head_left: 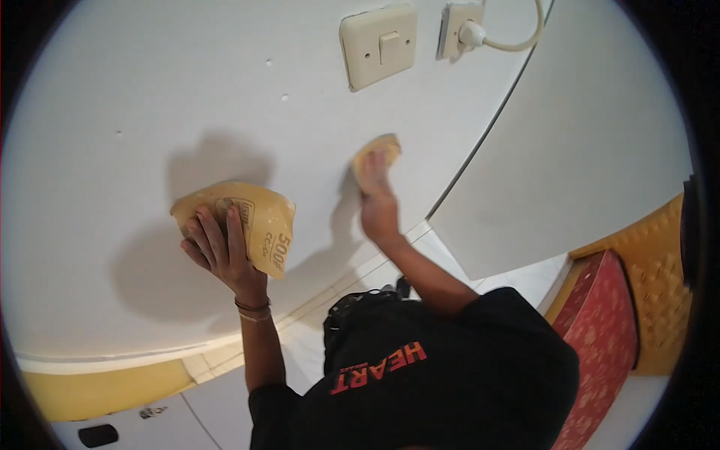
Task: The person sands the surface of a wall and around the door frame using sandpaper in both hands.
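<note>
My left hand (pixel 227 259) grasps sandpaper (pixel 262 210), its long axis sloping down rightward. My right hand (pixel 379 206) holds a second piece (pixel 389 144), angled up rightward.

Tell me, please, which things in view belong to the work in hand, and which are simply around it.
Belong to the work:
printed yellow sheet, under the left fingers
smaller yellow piece, under the right fingers
white wall, behind both

Simply around:
light switch
socket with a plug
red patterned furnishing
</note>
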Demonstrator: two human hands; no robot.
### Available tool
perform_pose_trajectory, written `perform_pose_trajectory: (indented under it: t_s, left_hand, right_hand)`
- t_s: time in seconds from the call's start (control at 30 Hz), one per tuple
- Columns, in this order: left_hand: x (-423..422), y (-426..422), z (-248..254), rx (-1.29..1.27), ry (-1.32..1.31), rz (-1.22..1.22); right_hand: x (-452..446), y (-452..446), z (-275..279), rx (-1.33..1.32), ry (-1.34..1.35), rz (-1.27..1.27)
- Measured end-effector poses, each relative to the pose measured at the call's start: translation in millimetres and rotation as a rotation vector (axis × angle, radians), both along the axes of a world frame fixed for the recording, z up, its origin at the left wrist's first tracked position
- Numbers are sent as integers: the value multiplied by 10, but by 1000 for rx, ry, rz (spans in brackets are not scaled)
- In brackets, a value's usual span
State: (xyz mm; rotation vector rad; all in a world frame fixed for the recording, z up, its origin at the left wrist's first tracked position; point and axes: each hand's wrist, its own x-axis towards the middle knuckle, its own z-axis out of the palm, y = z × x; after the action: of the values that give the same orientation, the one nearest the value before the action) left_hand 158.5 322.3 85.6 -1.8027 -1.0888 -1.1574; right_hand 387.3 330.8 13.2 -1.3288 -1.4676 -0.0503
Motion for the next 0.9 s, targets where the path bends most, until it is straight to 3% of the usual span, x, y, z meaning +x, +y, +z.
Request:
perform_pose_trajectory:
  t_s: [0.07,0.13,0.17,0.2,0.27,0.33,0.4,0.47,0.6,0.63,0.73,0.83,0.87,0.9]
  left_hand:
    - [-260,-82,90,-77,-44,-59]
    - [-490,-104,103,-26,-58,-46]
    - [-593,-99,97,14,-109,-14]
    - [-677,-88,106,26,-90,-28]
    - [-827,-74,88,90,-280,35]
    - [-1007,-18,-51,68,-271,54]
    - [-1084,-41,-151,56,-150,208]
    - [-1097,-108,-188,49,-132,125]
    - [-1150,-104,-411,2,-120,106]
    - [-1157,-97,-446,-1,-128,117]
    - [-1171,-65,-497,3,-151,91]
    - [-1233,-94,-546,-37,-123,115]
    - [-1253,-103,-593,-40,-123,118]
    - [-1259,-100,-644,-50,-142,112]
  right_hand:
    - [96,77,112,-28,487,-62]
    - [233,253,464,115,314,-257]
    - [140,316,594,172,364,-192]
    - [-169,302,882,173,413,-284]
    - [-524,161,829,277,215,-189]
    - [-613,1,538,260,109,-123]
    - [-518,-80,108,16,26,-149]
    - [-326,-42,268,21,529,-144]
    - [-683,158,902,196,360,-241]
    - [-784,116,827,273,235,-163]
    - [-918,-194,401,53,-11,16]
    - [-618,-55,200,18,364,-121]
    - [-614,-35,495,65,515,-135]
    - [-703,23,719,82,473,-172]
